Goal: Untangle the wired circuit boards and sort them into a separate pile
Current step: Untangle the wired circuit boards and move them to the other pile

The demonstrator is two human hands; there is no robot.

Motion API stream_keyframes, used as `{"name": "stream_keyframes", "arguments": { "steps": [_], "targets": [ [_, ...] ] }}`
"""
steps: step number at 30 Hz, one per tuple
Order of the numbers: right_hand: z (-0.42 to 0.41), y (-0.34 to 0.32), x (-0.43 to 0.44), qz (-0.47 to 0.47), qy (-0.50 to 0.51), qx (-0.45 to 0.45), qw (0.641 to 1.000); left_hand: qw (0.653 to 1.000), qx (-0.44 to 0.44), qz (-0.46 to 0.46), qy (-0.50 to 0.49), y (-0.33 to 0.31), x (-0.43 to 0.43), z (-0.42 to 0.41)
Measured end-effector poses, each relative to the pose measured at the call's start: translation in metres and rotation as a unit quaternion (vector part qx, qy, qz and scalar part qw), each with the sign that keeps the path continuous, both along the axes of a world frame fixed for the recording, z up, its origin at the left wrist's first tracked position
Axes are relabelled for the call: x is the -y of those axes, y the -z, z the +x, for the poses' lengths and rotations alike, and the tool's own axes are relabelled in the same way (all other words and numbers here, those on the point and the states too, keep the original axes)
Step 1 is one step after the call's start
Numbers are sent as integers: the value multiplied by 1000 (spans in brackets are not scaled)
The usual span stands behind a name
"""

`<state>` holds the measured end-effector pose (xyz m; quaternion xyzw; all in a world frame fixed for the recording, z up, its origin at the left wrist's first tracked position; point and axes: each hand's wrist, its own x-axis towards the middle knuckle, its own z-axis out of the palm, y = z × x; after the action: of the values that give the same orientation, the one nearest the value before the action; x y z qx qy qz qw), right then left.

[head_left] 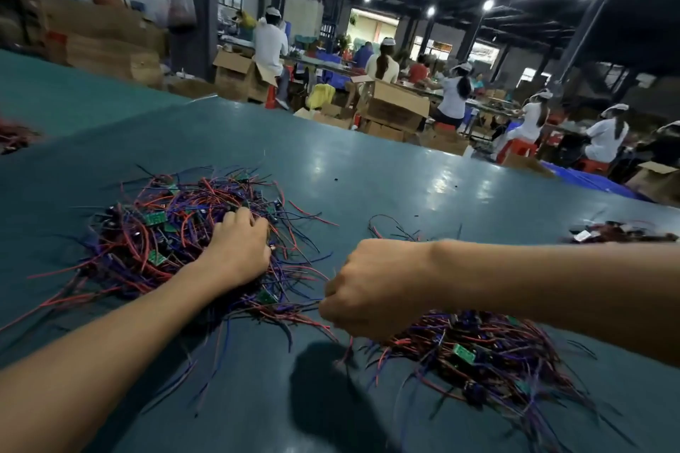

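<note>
A big tangled pile (162, 232) of small green circuit boards with red, blue and purple wires lies at the left of the teal table (368, 173). My left hand (239, 250) rests on the pile's right side, fingers curled into the wires. My right hand (364, 290) is raised as a fist just right of that pile and pinches a few wires that stretch back toward it. Below and right of this hand lies a second, flatter pile (478, 353) of wired boards.
A small heap of wires (618, 232) sits near the table's right edge, another heap (14, 136) at the far left. Beyond the table's far edge stand cardboard boxes (393, 107) and several seated workers in white caps at benches.
</note>
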<state>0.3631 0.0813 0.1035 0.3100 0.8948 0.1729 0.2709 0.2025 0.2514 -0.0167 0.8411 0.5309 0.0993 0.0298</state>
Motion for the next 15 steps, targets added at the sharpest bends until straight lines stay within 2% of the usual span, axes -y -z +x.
{"name": "stream_keyframes", "arguments": {
  "steps": [2, 4, 8, 10, 13, 14, 15],
  "targets": [
    [-4, 19, -6, 27, 95, -46, 994, 1000, 3, 9, 2, -1, 0, 1],
    [-10, 44, -15, 71, 199, -166, 963, 1000, 22, 15, 8, -3, 1, 0],
    [-19, 92, -33, 135, 327, -401, 845, 996, 76, 38, 27, 1, 4, -1],
    [-24, 104, -42, 157, 350, -495, 780, 983, 160, 66, 57, 2, 8, -3],
    [-27, 117, -53, 215, 332, -627, 671, 934, 309, 116, 136, 1, 16, -12],
    [-27, 119, -55, 243, 313, -654, 644, 919, 332, 133, 165, -1, 18, -13],
    [-26, 122, -55, 273, 288, -665, 633, 909, 339, 149, 190, -3, 21, -14]
  ]
}}
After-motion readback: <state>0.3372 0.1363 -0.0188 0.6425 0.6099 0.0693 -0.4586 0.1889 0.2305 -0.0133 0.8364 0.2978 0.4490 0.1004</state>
